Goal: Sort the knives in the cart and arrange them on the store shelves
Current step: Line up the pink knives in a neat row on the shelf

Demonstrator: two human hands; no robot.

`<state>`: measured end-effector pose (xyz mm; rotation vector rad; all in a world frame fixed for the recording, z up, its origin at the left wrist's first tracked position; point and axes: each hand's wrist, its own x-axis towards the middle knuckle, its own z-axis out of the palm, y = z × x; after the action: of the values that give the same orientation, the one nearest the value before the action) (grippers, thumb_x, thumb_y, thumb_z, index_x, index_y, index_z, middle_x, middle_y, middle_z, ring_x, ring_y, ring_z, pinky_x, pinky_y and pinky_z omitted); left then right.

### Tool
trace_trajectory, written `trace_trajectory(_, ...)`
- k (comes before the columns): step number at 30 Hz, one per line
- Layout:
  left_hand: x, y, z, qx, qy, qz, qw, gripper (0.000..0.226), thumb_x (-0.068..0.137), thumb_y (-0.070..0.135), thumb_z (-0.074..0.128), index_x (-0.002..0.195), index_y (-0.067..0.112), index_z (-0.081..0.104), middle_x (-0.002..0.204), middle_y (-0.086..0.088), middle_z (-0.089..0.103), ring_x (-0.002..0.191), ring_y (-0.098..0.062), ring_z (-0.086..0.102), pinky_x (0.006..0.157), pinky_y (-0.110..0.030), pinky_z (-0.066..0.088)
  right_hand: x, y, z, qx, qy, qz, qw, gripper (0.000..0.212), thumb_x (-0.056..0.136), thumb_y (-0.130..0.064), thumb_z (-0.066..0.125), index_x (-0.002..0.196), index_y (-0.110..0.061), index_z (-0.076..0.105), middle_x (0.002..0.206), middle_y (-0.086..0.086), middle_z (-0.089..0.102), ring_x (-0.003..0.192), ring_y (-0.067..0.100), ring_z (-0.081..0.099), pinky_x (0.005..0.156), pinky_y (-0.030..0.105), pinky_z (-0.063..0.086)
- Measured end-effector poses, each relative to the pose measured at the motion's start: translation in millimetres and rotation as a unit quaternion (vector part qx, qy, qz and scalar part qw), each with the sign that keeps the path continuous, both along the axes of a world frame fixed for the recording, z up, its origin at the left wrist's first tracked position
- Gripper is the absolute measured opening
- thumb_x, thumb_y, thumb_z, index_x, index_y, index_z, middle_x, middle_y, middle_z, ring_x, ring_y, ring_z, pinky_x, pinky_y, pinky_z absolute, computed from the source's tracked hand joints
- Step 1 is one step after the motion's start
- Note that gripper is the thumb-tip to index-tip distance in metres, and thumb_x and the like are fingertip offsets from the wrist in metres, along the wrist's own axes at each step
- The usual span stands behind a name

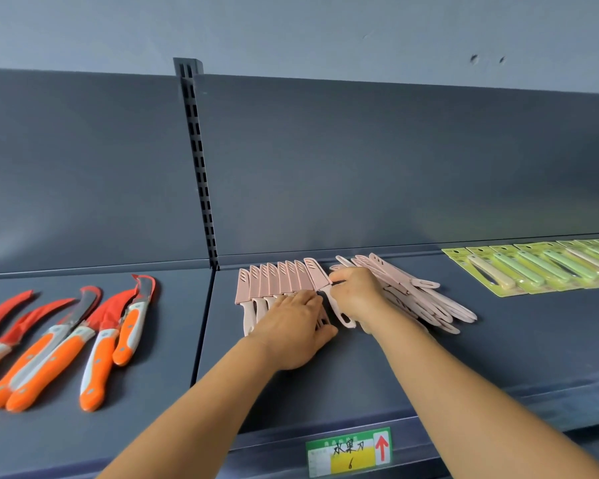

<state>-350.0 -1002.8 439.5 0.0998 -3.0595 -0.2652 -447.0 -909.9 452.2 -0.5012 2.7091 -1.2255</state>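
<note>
Pinched in the right hand (355, 293), a pink sheathed knife (327, 290) lay slanted on the dark shelf (429, 357), its sheath tip aimed toward eleven o'clock and its looped handle end toward five o'clock. That grip was narrow, thumb and fingers closed on the knife just where sheath met handle. The left hand (296, 331) lay flat with straight fingers over the handles of a tidy row of pink knives (274, 281), pressing them down; its grip held nothing. The pinched knife sat at the three o'clock end of this row, touching it. Behind the right hand, toward two o'clock, a loose heap of pink knives (419, 299) fanned out, overlapping one another.

Farther toward three o'clock, carded knives in yellow-green packaging (533, 267) overlapped in a line along the back of the shelf; their print was too small to read. At nine o'clock, on the neighbouring shelf bay, lay curved knives with orange and white handles (83, 340) and red blades.

On the shelf's front edge at six o'clock hung a green, white and yellow price tag (348, 452) with the handwritten characters "水果刀", a handwritten "6" beneath them, and a red upward arrow on its right end.
</note>
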Motion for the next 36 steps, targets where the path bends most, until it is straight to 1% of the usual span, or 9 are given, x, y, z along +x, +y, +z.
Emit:
trace_trajectory(4,-1,-2,-2,0.005,0.007,-0.002,1.000,0.054,0.096,0.048,0.041,0.137,0.012,0.041,0.148,-0.002,0.035,0.134,-0.023,0.032,0.111,-0.031,0.019,-3,-7,-3,0.021,0.010,0.007,1.000,0.027,0.082,0.002,0.048,0.103,0.007,0.065,0.117,0.013,0.063,0.103,0.035,0.059,0.086,0.038,0.050)
trace_trajectory(9,-2,-4,-3,0.006,0.009,-0.007,1.000,0.056,0.095,0.048,0.042,0.139,0.013,0.040,0.147,-0.001,0.036,0.133,-0.022,0.033,0.111,-0.031,0.020,-4,-12,-4,0.076,0.045,0.034,0.996,0.017,0.077,0.004,0.045,0.069,-0.008,0.054,0.113,0.013,0.063,0.088,0.032,0.056,0.071,0.034,0.047)
trace_trajectory(15,-4,-6,-3,0.011,0.009,-0.014,1.000,0.054,0.095,0.048,0.043,0.138,0.016,0.040,0.145,-0.001,0.038,0.132,-0.022,0.036,0.110,-0.031,0.022,-3,-11,-5,0.132,0.059,0.055,0.988,0.021,0.087,-0.001,0.043,0.076,-0.009,0.059,0.092,0.008,0.059,0.080,0.028,0.052,0.059,0.026,0.037)
trace_trajectory(19,-4,-6,-2,0.003,0.018,-0.020,1.000,0.055,0.095,0.049,0.042,0.141,0.018,0.038,0.146,0.001,0.037,0.130,-0.021,0.036,0.109,-0.029,0.021,-2,-7,-5,0.145,0.071,0.050,0.986,0.029,0.085,0.001,0.041,0.061,-0.014,0.040,0.072,0.004,0.046,0.071,0.026,0.041,0.048,0.026,0.027)
trace_trajectory(21,-6,-3,-1,0.001,0.023,-0.029,0.999,0.056,0.095,0.050,0.041,0.143,0.019,0.036,0.149,0.001,0.034,0.133,-0.021,0.034,0.110,-0.029,0.020,-1,0,-1,0.146,0.088,0.040,0.985,0.024,0.085,0.000,0.043,0.066,-0.013,0.047,0.077,0.004,0.050,0.077,0.028,0.045,0.055,0.029,0.037)
trace_trajectory(23,-9,1,0,-0.003,0.024,-0.036,0.999,0.056,0.096,0.050,0.040,0.143,0.019,0.037,0.151,0.000,0.032,0.136,-0.021,0.031,0.112,-0.031,0.018,1,12,3,0.180,0.117,0.031,0.976,0.023,0.090,-0.006,0.046,0.101,-0.016,0.064,0.110,0.007,0.056,0.104,0.029,0.051,0.083,0.032,0.046)
trace_trajectory(25,-12,6,2,-0.012,0.014,-0.039,0.999,0.058,0.096,0.050,0.039,0.144,0.018,0.036,0.153,-0.001,0.029,0.139,-0.021,0.028,0.113,-0.031,0.015,2,27,6,0.264,0.144,0.021,0.954,0.038,0.092,-0.011,0.048,0.130,-0.019,0.052,0.133,0.007,0.044,0.123,0.026,0.039,0.096,0.033,0.040)
trace_trajectory(28,-17,10,3,-0.036,-0.001,-0.040,0.999,0.058,0.097,0.050,0.038,0.144,0.016,0.037,0.153,-0.003,0.030,0.139,-0.022,0.028,0.114,-0.031,0.014,3,45,2,0.320,0.152,0.043,0.934,0.043,0.091,-0.010,0.048,0.133,-0.020,0.048,0.136,0.004,0.039,0.124,0.025,0.033,0.099,0.033,0.036)
trace_trajectory(36,-16,12,4,-0.028,-0.005,-0.030,0.999,0.059,0.097,0.050,0.039,0.145,0.016,0.035,0.153,-0.003,0.028,0.138,-0.023,0.029,0.114,-0.031,0.016,2,56,-3,0.316,0.168,0.055,0.932,0.047,0.091,-0.009,0.051,0.135,-0.024,0.044,0.138,0.000,0.038,0.125,0.025,0.034,0.101,0.033,0.035)
